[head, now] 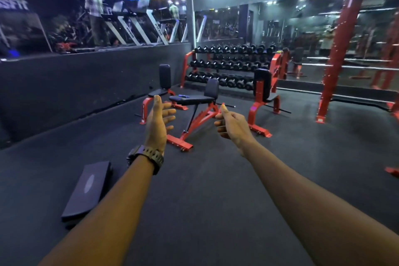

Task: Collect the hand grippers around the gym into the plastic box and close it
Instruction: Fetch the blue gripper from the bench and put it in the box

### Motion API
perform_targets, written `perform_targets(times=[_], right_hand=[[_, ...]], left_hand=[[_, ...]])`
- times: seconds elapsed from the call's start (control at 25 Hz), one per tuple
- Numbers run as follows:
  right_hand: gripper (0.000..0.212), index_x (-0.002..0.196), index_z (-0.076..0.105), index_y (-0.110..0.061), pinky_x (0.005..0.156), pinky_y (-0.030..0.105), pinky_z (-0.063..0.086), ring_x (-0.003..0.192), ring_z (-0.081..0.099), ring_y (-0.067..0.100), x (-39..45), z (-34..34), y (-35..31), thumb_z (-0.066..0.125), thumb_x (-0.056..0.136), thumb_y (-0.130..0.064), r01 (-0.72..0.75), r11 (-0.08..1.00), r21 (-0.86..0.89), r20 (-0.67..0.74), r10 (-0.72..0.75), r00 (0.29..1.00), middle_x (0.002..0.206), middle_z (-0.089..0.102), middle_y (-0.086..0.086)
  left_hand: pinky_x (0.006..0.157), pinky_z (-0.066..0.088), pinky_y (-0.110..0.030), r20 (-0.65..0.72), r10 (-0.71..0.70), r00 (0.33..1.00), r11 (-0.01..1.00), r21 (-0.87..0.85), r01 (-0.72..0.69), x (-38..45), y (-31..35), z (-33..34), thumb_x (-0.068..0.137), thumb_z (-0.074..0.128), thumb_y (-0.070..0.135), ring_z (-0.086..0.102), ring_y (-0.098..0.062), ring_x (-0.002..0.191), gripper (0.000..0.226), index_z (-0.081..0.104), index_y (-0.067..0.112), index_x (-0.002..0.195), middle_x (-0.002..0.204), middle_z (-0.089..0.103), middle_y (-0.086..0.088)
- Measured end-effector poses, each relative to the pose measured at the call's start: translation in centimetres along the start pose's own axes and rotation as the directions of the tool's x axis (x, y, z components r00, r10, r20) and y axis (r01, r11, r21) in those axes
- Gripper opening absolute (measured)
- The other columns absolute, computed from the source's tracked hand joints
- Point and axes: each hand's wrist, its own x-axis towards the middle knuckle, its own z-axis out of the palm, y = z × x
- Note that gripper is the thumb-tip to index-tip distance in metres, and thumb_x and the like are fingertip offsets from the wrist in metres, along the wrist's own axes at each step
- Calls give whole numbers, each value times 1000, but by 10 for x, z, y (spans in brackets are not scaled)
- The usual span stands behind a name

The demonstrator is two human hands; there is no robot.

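Note:
A small blue hand gripper lies on the black seat of the middle red bench, a few steps ahead of me. My left hand, with a dark watch on its wrist, is stretched forward with fingers apart and holds nothing. My right hand is also held out in front, fingers loosely curled and thumb up, with nothing in it. Both hands hang in the air short of the bench. No plastic box is in view.
A dark step platform lies on the floor at the near left. Two more red benches flank the middle one. A dumbbell rack stands behind them, and a red rack frame rises at the right. Mirrors line the walls.

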Motion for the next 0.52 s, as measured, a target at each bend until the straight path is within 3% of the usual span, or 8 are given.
perform_targets(times=[0.24, 0.52], right_hand=[[53, 103, 70, -3, 70, 29, 50, 74, 60, 15, 87, -20, 20, 47, 98, -51, 5, 999, -50, 31, -4, 1000, 83, 67, 4], [50, 99, 70, -6, 70, 32, 49, 71, 60, 14, 232, 20, 57, 49, 97, -52, -18, 998, -58, 37, 20, 999, 82, 67, 5]], left_hand=[[94, 51, -45, -3, 4, 1000, 1000, 19, -4, 59, -35, 45, 93, 26, 69, 63, -23, 111, 72, 59, 14, 127, 120, 67, -6], [92, 50, -43, -12, 0, 1000, 999, 32, 0, 189, -91, 65, 86, 28, 73, 63, -21, 110, 76, 59, 16, 125, 118, 66, -4]])
